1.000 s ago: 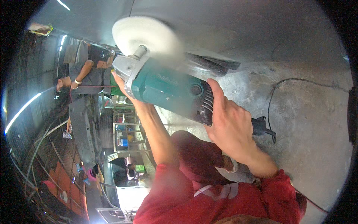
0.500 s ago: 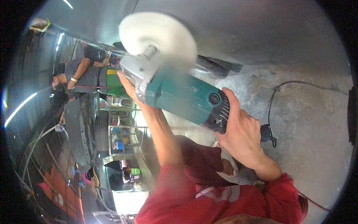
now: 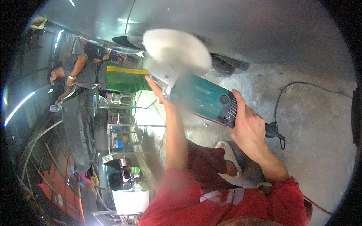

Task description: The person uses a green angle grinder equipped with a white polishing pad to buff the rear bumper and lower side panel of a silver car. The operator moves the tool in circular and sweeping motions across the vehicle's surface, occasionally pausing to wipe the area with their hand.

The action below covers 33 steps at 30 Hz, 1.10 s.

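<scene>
A teal and black electric polisher (image 3: 203, 96) slants across the middle of the view. Its round white pad (image 3: 177, 51) faces up toward a smooth grey vehicle panel (image 3: 271, 34); whether the pad touches the panel I cannot tell. My left hand (image 3: 159, 90) is wrapped round the metal head near the pad, with most of its fingers hidden beneath. At the back end, my right hand (image 3: 249, 122) grips the black rear part, thumb on top. Behind it the thick black cord end (image 3: 274, 131) sticks out.
A black cable (image 3: 301, 83) curves over the grey concrete floor (image 3: 313, 150) at right. Under the panel a dark wheel (image 3: 222, 64) shows. At left, another person in a grey shirt (image 3: 71, 66) and green apron (image 3: 124, 80) leans over a dark bumper-like part (image 3: 77, 128). Metal racks stand below.
The polisher and both my hands have shifted right and slightly down, and the pad has tilted flatter. More of the panel's edge and the other person's green apron now shows.
</scene>
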Each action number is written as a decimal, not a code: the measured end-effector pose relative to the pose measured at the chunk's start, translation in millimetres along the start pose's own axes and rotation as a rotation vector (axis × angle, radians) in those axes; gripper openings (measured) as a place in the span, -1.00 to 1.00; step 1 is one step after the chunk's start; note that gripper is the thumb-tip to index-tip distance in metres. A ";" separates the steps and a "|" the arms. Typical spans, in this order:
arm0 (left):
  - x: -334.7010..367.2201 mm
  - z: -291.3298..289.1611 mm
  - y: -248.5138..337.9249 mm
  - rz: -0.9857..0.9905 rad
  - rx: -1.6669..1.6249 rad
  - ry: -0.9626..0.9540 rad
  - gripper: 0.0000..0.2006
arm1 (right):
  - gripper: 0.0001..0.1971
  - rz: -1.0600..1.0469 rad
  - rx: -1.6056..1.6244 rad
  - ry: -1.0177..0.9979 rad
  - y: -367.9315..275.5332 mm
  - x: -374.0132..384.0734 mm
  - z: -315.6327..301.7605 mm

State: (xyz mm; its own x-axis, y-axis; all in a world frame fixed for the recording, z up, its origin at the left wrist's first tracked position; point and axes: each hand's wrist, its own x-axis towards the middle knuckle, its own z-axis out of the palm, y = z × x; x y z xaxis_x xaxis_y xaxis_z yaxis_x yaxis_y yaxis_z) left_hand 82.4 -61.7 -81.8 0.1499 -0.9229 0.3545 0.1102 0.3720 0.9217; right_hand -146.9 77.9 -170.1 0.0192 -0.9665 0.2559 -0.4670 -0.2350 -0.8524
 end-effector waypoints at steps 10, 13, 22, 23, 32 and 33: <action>45.9 1.0 48.1 0.162 0.105 -0.263 -0.41 | -0.03 -0.027 0.046 -0.010 -53.3 31.3 0.6; 49.1 -21.0 32.3 0.153 0.088 -0.286 -0.39 | -0.02 0.026 0.013 -0.047 -46.1 19.6 9.4; 45.0 -12.5 42.5 0.063 0.100 -0.101 -0.43 | -0.01 0.016 0.021 -0.014 -57.6 23.5 19.8; 50.9 -9.4 52.1 0.014 0.026 -0.026 -0.44 | -0.01 0.004 0.024 -0.007 -67.0 32.7 17.2; 31.2 -21.0 22.2 -0.018 -0.117 -0.110 -0.35 | -0.01 0.050 -0.037 -0.023 -55.5 13.7 22.7; 27.4 -17.0 17.3 -0.016 -0.103 -0.094 -0.37 | -0.01 0.069 -0.004 -0.033 -51.8 7.8 19.3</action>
State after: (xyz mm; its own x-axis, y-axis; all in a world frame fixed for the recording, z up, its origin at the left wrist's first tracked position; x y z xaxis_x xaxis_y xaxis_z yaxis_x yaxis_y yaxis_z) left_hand 105.2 -78.9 -58.8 0.0555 -0.9324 0.3571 0.2127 0.3605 0.9082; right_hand -105.6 80.6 -132.8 0.0157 -0.9833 0.1811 -0.4716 -0.1670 -0.8659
